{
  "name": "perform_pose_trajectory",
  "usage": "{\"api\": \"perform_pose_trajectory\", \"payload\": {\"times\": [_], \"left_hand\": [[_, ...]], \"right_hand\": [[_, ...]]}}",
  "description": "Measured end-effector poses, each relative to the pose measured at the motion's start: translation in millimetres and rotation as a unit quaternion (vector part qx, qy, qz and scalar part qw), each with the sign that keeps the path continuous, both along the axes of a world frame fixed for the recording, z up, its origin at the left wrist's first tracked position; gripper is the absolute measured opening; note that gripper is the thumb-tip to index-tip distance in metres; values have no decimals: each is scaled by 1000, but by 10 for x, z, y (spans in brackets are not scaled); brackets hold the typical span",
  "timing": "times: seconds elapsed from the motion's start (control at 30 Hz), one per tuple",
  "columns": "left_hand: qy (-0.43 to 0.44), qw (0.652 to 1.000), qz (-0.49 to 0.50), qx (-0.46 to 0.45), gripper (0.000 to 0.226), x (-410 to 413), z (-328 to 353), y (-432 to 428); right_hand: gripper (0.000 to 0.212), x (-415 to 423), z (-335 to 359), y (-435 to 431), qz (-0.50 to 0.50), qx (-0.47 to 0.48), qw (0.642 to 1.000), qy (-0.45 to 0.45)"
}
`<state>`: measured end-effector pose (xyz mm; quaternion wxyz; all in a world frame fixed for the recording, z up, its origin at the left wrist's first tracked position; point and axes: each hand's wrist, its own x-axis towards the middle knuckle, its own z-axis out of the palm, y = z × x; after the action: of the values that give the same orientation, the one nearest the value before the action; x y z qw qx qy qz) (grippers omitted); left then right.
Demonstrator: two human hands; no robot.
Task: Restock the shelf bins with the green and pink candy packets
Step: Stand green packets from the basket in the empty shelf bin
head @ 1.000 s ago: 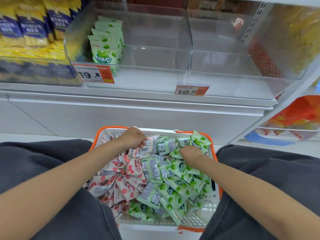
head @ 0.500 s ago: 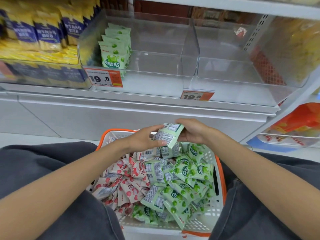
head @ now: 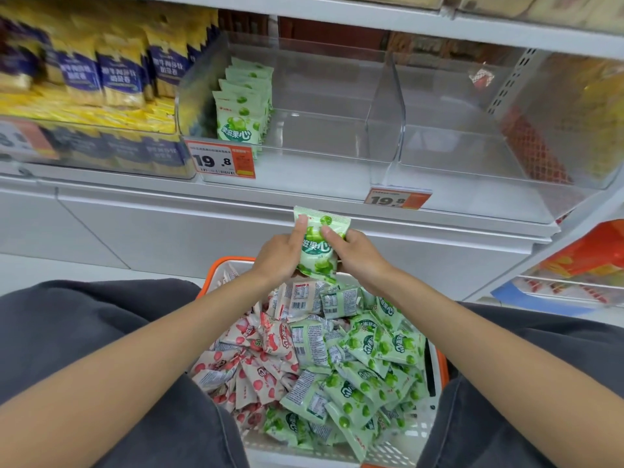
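Note:
A green candy packet (head: 320, 251) stands upright above the basket, front face toward me. My left hand (head: 282, 256) grips its left side with the thumb on the upper corner. My right hand (head: 358, 253) grips its right side, thumb pressed on the front. Below them an orange-rimmed white basket (head: 434, 376) between my knees holds several green packets (head: 368, 366) on the right and pink packets (head: 250, 359) on the left. On the shelf, a clear bin (head: 320, 153) holds a row of green packets (head: 241, 113) at its left end. The bin to its right (head: 472, 157) holds nothing.
Yellow and blue bags (head: 101, 79) fill the bin at the left. Orange price tags (head: 221, 162) hang on the bin fronts. A clear divider (head: 388, 106) separates the two bins. A white shelf base (head: 236, 231) runs below. More stock sits at lower right (head: 587, 258).
Both hands lifted a green packet out of the basket, turned it from back to front face, and raised it toward the shelf. The view tilted up slightly.

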<state>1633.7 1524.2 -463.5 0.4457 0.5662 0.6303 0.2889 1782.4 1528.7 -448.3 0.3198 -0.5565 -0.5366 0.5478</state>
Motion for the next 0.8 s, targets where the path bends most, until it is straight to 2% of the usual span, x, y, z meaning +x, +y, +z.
{"api": "perform_pose_trajectory", "payload": {"times": [0.03, 0.1, 0.17, 0.23, 0.37, 0.4, 0.53, 0.63, 0.7, 0.8], "left_hand": [[26, 999, 9, 45, 73, -19, -30, 26], [12, 995, 50, 84, 61, -41, -32, 44], [2, 991, 92, 101, 55, -45, 18, 55], [3, 986, 119, 120, 55, -51, 98, 69], [-32, 977, 160, 136, 58, -114, 278, 153], [-33, 975, 159, 153, 58, -156, 351, 190], [52, 954, 129, 266, 59, -410, 736, 435], [84, 926, 177, 323, 58, -656, 987, 696], [110, 908, 226, 337, 55, -846, 1073, 817], [136, 900, 272, 311, 55, -1089, 1017, 925]], "right_hand": [[29, -17, 15, -2, 7, -3, 1000, 22], [28, -40, 34, 12, 27, -8, 999, 34], [16, -53, 51, 36, 55, -7, 998, 39], [4, -72, 89, 67, 60, -19, 995, 71], [2, -137, 271, 162, 56, -2, 996, 70], [4, -155, 342, 214, 57, -3, 996, 71], [23, -271, 740, 551, 69, 25, 995, 70], [22, -455, 1080, 936, 21, 82, 993, 84], [23, -621, 1195, 1234, -17, 107, 992, 72], [33, -907, 1104, 1678, -36, 92, 995, -16]]}}
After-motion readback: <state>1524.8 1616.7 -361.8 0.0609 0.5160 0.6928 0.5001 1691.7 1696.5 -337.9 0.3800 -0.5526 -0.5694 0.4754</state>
